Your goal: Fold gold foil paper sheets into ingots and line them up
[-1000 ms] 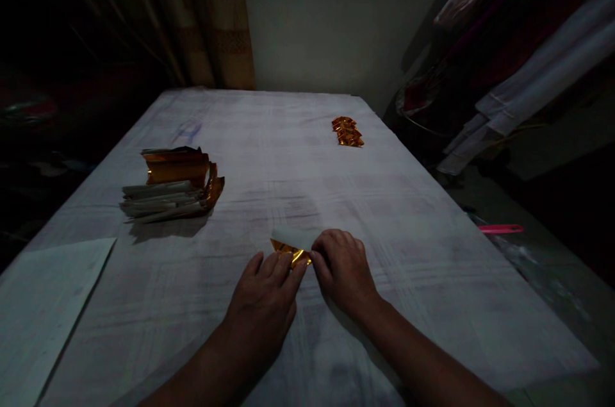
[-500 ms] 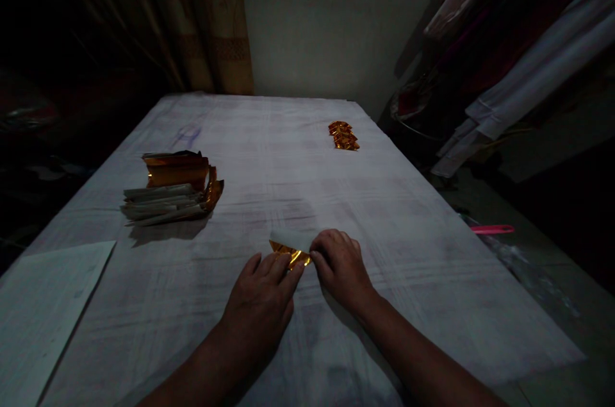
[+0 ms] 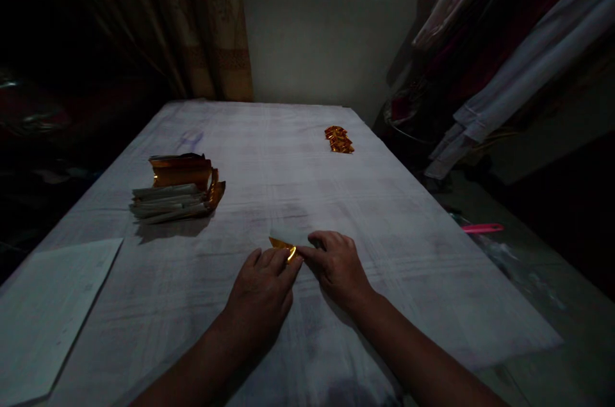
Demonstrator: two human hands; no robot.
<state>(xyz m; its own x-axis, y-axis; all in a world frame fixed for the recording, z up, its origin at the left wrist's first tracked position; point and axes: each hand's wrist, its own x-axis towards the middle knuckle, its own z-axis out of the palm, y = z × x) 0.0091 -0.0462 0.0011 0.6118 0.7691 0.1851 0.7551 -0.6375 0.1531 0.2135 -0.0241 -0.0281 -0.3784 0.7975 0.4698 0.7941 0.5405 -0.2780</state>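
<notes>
A small piece of gold foil paper [image 3: 283, 245], partly folded, lies on the table in front of me. My left hand [image 3: 263, 282] presses its near side down with the fingertips, which hide part of it. At its right end my right hand [image 3: 339, 266] has a finger on the foil, the other fingers curled. Back at the right lies a small cluster of folded gold foil pieces [image 3: 339, 140]. To the left stands a loose stack of gold foil paper sheets [image 3: 180, 192], some showing their pale backs.
A white sheet [image 3: 52, 311] lies at the table's left edge. Pale checked cloth covers the table [image 3: 269, 163]. Clothes [image 3: 509, 74] hang at the right, above a pink handle [image 3: 483, 228] beyond the edge. A curtain [image 3: 211, 29] hangs behind.
My right hand's finger has moved left over the foil, and less of the paper's pale flap shows. My left hand stays on the paper. The view has tilted up slightly.
</notes>
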